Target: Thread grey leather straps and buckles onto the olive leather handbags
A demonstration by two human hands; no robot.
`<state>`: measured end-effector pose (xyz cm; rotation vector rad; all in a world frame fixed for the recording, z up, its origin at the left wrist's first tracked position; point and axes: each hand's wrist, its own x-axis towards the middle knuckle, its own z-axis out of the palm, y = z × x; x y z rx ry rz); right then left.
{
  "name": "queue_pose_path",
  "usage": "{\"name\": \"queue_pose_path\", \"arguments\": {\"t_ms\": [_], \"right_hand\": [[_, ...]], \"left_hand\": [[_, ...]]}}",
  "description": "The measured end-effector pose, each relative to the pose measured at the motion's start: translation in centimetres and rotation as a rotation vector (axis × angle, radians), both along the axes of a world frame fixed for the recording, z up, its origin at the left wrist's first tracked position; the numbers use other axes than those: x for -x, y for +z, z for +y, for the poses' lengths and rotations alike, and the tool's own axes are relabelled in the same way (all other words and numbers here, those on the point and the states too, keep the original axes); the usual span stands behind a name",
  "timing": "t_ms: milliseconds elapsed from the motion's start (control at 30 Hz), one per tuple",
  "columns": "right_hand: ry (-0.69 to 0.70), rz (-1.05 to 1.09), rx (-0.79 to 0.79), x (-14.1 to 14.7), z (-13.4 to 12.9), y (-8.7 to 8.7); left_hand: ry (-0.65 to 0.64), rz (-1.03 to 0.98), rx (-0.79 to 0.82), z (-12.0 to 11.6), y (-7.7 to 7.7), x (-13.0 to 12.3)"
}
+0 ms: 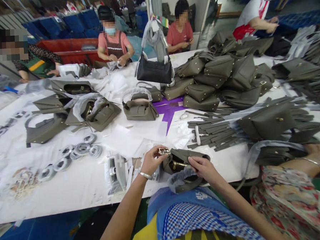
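An olive handbag (182, 156) with a gold zipper lies at the table's front edge before me, its plastic-wrapped handle (179, 178) hanging toward my apron. My left hand (150, 161) pinches a small gold metal buckle (164, 151) just above the bag's left side. With thumb and fingers my right hand (204, 167) grips the bag's edge, right of the zipper. Left of my left hand, a clear-wrapped metal tool (117, 174) sits on the table.
Finished-looking olive bags (222, 77) are heaped behind, with straps (216, 131) at right. Rolled grey straps (82, 149) lie left. A black bag (154, 70) hangs ahead. A co-worker's arm (304, 162) reaches in at right; other people work across the table (80, 194).
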<state>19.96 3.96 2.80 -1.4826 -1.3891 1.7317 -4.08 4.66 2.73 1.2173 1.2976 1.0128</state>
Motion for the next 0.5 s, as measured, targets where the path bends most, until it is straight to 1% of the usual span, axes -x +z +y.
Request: {"name": "queue_pose_path", "arguments": {"t_ms": [67,133,233,333,433,500], "right_hand": [[0.005,0.059,0.056,0.2,-0.2,-0.2],[0.001,0.164,0.098,0.6,-0.3,0.0],[-0.036,0.301,0.133,0.9,-0.3,0.4],[-0.028,0.361,0.165,0.9,-0.4,0.4],[0.003,0.392,0.201,0.6,-0.6,-0.1],[0.013,0.407,0.216,0.6,-0.8,-0.4]], "left_hand": [[0.026,-0.084,0.028,-0.1,-0.3,-0.6],[0.047,-0.150,0.053,-0.3,-0.4,-1.0],[0.012,-0.176,0.055,-0.4,-0.2,-1.3],[-0.030,-0.180,0.047,-0.4,0.3,-1.3],[0.007,-0.210,0.031,-0.5,0.5,-1.1],[0.021,-0.235,0.021,-0.7,0.4,-1.1]]}}
